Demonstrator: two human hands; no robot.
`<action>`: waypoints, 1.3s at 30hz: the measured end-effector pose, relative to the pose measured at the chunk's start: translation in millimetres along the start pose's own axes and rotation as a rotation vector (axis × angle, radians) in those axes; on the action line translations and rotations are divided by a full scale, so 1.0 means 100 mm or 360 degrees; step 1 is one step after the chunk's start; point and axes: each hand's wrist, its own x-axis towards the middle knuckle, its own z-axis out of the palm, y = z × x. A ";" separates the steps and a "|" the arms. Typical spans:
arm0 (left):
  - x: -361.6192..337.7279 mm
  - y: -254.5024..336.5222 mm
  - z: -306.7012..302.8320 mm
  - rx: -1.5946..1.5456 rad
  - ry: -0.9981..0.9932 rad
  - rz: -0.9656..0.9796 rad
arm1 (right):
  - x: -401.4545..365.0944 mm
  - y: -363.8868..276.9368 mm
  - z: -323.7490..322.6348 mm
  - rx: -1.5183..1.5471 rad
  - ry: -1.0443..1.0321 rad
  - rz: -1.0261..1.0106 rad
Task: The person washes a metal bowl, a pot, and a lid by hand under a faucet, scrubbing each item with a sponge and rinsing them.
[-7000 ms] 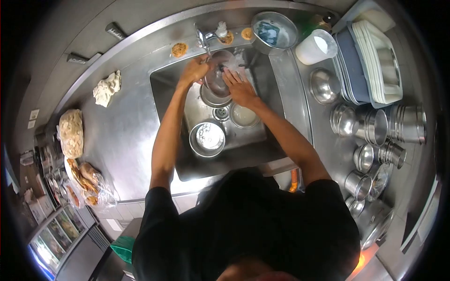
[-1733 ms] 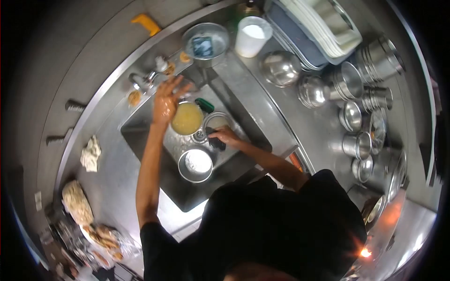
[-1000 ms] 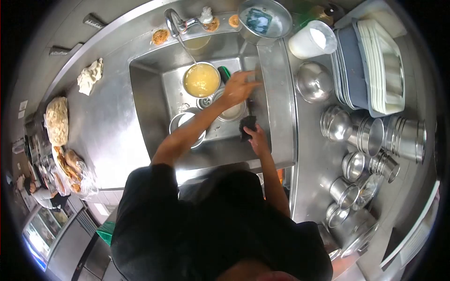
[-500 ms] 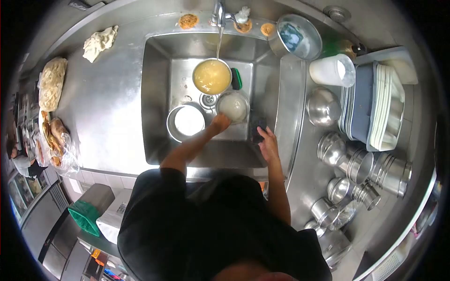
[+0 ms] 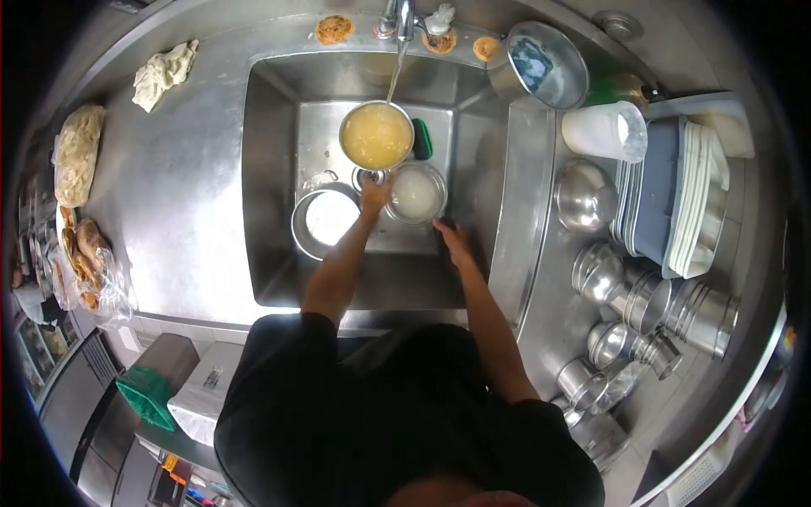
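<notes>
In the steel sink (image 5: 389, 279), a round metal pot (image 5: 416, 193) of cloudy whitish water sits low. My left hand (image 5: 374, 194) grips its left rim. At the pot's lower right edge, my right hand (image 5: 456, 243) holds a dark scouring pad (image 5: 443, 226), mostly covered by the fingers. Just above stands a second metal pot (image 5: 376, 135) filled with yellowish liquid, and tap water runs into it. On the lower left is a third metal pot (image 5: 328, 223) with a whitish inside. A green-and-black sponge (image 5: 421, 139) lies beside the yellowish pot.
The faucet (image 5: 404, 21) is at the back, with tan scrubbing pads (image 5: 335, 29) along the ledge. A cloth (image 5: 166, 74) and bagged food (image 5: 80, 156) are on the left counter. To the right stand a large pot (image 5: 545, 66), stacked trays (image 5: 667, 194) and several steel containers (image 5: 650, 296).
My left hand has shifted left and up around the pot's rim. My right hand has brought the dark scouring pad leftward to the pot's edge. The view has shifted slightly.
</notes>
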 end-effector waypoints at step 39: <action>0.04 1.09 -0.95 0.0319 0.0649 0.1554 | -0.59 -0.78 0.21 0.1593 -0.0602 -0.0066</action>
